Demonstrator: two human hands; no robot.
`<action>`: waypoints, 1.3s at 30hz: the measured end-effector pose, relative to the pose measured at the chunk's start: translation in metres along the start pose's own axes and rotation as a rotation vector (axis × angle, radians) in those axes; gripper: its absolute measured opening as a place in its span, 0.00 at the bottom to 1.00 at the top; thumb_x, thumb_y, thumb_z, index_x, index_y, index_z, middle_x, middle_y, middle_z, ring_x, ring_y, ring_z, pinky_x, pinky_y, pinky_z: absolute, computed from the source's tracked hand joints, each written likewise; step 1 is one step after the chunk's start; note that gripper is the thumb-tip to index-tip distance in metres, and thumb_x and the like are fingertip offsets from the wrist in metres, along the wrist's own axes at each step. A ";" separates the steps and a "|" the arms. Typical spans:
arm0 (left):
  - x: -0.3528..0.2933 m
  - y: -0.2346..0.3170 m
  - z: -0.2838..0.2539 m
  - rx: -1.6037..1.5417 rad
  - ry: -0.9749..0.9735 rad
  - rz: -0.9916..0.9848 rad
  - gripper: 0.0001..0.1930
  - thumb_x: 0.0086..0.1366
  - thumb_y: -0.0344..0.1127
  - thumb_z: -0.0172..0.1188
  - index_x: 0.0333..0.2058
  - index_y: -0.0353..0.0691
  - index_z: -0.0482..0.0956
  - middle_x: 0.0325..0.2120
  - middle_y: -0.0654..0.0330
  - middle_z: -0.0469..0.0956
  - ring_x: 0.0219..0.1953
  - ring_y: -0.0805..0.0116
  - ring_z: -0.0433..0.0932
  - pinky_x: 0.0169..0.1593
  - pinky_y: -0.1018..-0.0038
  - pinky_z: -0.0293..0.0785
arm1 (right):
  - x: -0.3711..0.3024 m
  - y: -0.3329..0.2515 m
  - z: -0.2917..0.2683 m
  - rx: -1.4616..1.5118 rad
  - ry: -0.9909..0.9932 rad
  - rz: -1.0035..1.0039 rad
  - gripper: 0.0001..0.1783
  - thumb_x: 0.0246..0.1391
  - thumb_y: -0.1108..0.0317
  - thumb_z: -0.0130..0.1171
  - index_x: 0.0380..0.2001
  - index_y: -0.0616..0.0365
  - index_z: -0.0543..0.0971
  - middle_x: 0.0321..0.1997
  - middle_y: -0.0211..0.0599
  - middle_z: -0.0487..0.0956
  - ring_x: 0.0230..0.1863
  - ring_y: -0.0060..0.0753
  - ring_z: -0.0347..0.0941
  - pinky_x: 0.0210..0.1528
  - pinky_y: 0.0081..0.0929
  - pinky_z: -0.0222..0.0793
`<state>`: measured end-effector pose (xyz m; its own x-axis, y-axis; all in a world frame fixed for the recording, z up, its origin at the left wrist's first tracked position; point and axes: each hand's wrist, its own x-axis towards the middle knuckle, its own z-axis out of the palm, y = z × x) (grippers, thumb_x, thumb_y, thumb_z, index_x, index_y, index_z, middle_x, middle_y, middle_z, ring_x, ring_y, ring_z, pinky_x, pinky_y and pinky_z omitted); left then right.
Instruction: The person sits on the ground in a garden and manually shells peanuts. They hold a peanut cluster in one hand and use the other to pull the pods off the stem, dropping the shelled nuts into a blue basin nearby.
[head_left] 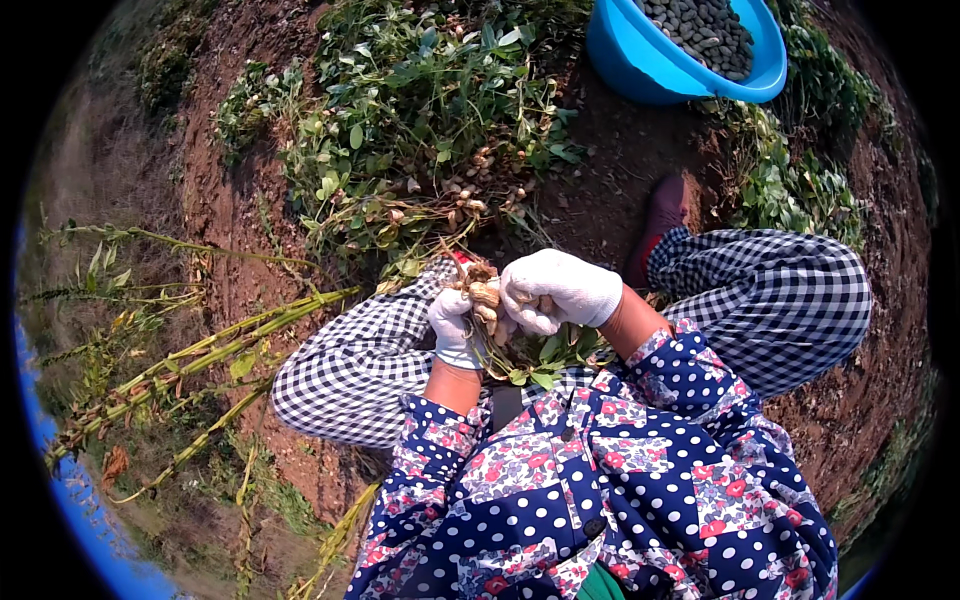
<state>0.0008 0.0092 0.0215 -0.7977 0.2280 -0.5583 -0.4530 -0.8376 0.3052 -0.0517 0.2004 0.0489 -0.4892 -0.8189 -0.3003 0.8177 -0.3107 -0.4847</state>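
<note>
My left hand (456,326), in a white glove, is closed around the root end of a peanut plant (548,358). Its leaves hang below my hands, over my lap. Pale peanuts (486,296) with bits of root stick out between my two hands. Close against them on the right is my white-gloved right hand (568,288), fingers curled in around peanuts. Some of its fingertips are hidden behind the pods and the hand itself.
A heap of pulled peanut plants (420,110) with pods lies ahead of me. At the far right stands a blue tub (640,70) holding many peanuts. Tall green stalks (210,350) lean in from the left. More plants (790,180) lie on the reddish soil at right.
</note>
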 end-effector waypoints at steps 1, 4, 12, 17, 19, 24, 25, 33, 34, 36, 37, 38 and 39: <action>-0.001 0.001 0.000 0.057 -0.110 0.028 0.23 0.46 0.33 0.51 0.43 0.28 0.71 0.33 0.50 0.76 0.31 0.56 0.79 0.40 0.64 0.79 | 0.002 -0.001 -0.002 0.030 0.001 -0.013 0.19 0.60 0.55 0.49 0.28 0.62 0.75 0.21 0.33 0.74 0.16 0.22 0.68 0.19 0.17 0.64; 0.001 0.005 0.003 0.083 0.015 -0.035 0.22 0.50 0.34 0.50 0.42 0.25 0.71 0.30 0.49 0.77 0.28 0.57 0.78 0.34 0.65 0.77 | 0.005 -0.006 -0.011 -0.013 0.183 -0.084 0.15 0.60 0.58 0.49 0.42 0.58 0.73 0.34 0.33 0.78 0.28 0.18 0.74 0.27 0.15 0.70; 0.004 0.007 0.010 0.292 0.038 -0.136 0.16 0.57 0.31 0.48 0.39 0.25 0.75 0.25 0.50 0.78 0.22 0.63 0.79 0.25 0.74 0.77 | 0.013 0.005 -0.015 -0.502 0.236 -0.046 0.16 0.54 0.56 0.60 0.33 0.58 0.75 0.24 0.21 0.73 0.23 0.12 0.67 0.24 0.15 0.64; 0.004 0.003 0.014 0.441 0.109 -0.052 0.09 0.60 0.33 0.50 0.28 0.34 0.75 0.18 0.57 0.76 0.14 0.69 0.74 0.19 0.77 0.72 | 0.012 0.007 -0.014 -0.402 0.204 0.060 0.17 0.57 0.53 0.56 0.24 0.56 0.76 0.17 0.21 0.71 0.17 0.12 0.63 0.18 0.14 0.59; 0.011 0.004 0.015 0.730 0.164 0.102 0.08 0.60 0.33 0.52 0.25 0.36 0.74 0.18 0.60 0.75 0.13 0.71 0.72 0.16 0.78 0.66 | 0.008 0.006 -0.010 -0.269 0.123 0.106 0.16 0.57 0.56 0.55 0.23 0.56 0.76 0.16 0.22 0.71 0.16 0.12 0.63 0.18 0.14 0.57; 0.023 0.008 0.014 0.705 0.559 0.202 0.09 0.60 0.33 0.54 0.35 0.33 0.75 0.23 0.55 0.79 0.15 0.69 0.75 0.14 0.77 0.72 | -0.013 -0.022 -0.011 -0.027 0.121 -0.308 0.18 0.59 0.57 0.47 0.23 0.58 0.75 0.15 0.31 0.70 0.14 0.19 0.63 0.16 0.17 0.56; 0.023 0.008 0.013 0.688 0.551 0.200 0.10 0.60 0.33 0.54 0.35 0.32 0.76 0.24 0.55 0.79 0.19 0.69 0.77 0.16 0.76 0.74 | -0.008 -0.037 -0.018 0.249 0.148 -0.412 0.18 0.61 0.57 0.44 0.28 0.58 0.75 0.19 0.35 0.73 0.16 0.24 0.66 0.18 0.19 0.60; 0.027 -0.003 0.013 0.574 0.283 0.137 0.14 0.62 0.30 0.51 0.44 0.29 0.75 0.30 0.52 0.79 0.28 0.69 0.77 0.33 0.69 0.79 | -0.056 -0.194 -0.117 0.775 0.348 -1.237 0.35 0.64 0.48 0.37 0.62 0.67 0.52 0.67 0.56 0.53 0.67 0.53 0.51 0.66 0.50 0.51; 0.029 -0.004 0.013 0.563 0.219 0.158 0.14 0.61 0.29 0.51 0.44 0.29 0.75 0.31 0.53 0.79 0.28 0.68 0.77 0.34 0.69 0.79 | -0.058 -0.193 -0.123 0.866 0.386 -1.190 0.36 0.64 0.48 0.36 0.63 0.68 0.50 0.68 0.56 0.52 0.68 0.52 0.50 0.67 0.49 0.50; 0.031 -0.003 0.013 0.564 0.223 0.197 0.14 0.61 0.28 0.51 0.44 0.30 0.75 0.31 0.53 0.79 0.29 0.67 0.78 0.35 0.68 0.79 | -0.051 -0.177 -0.126 0.816 0.495 -1.187 0.35 0.65 0.50 0.34 0.62 0.69 0.49 0.68 0.56 0.52 0.68 0.51 0.51 0.66 0.49 0.51; 0.032 -0.003 0.012 0.572 0.233 0.219 0.14 0.60 0.28 0.51 0.44 0.30 0.75 0.31 0.54 0.78 0.29 0.66 0.78 0.36 0.68 0.79 | -0.044 -0.160 -0.123 0.737 0.591 -1.151 0.27 0.65 0.56 0.41 0.58 0.67 0.58 0.60 0.52 0.65 0.56 0.46 0.68 0.56 0.43 0.67; 0.031 -0.001 0.011 0.567 0.247 0.219 0.14 0.60 0.27 0.51 0.44 0.30 0.74 0.30 0.54 0.78 0.29 0.66 0.78 0.36 0.67 0.79 | -0.036 -0.141 -0.118 0.725 0.580 -1.032 0.22 0.63 0.59 0.45 0.54 0.64 0.62 0.50 0.45 0.71 0.44 0.37 0.72 0.44 0.35 0.71; 0.030 0.001 0.010 0.517 0.196 0.243 0.13 0.59 0.26 0.50 0.43 0.30 0.74 0.29 0.56 0.78 0.29 0.65 0.77 0.36 0.67 0.78 | -0.026 -0.121 -0.111 0.721 0.619 -0.909 0.17 0.62 0.62 0.49 0.50 0.61 0.66 0.40 0.38 0.77 0.31 0.29 0.75 0.32 0.27 0.74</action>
<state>-0.0277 0.0201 0.0124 -0.8368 -0.0760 -0.5422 -0.4412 -0.4929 0.7500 -0.1717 0.3129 0.0245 -0.8470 0.1135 -0.5193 0.0077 -0.9742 -0.2256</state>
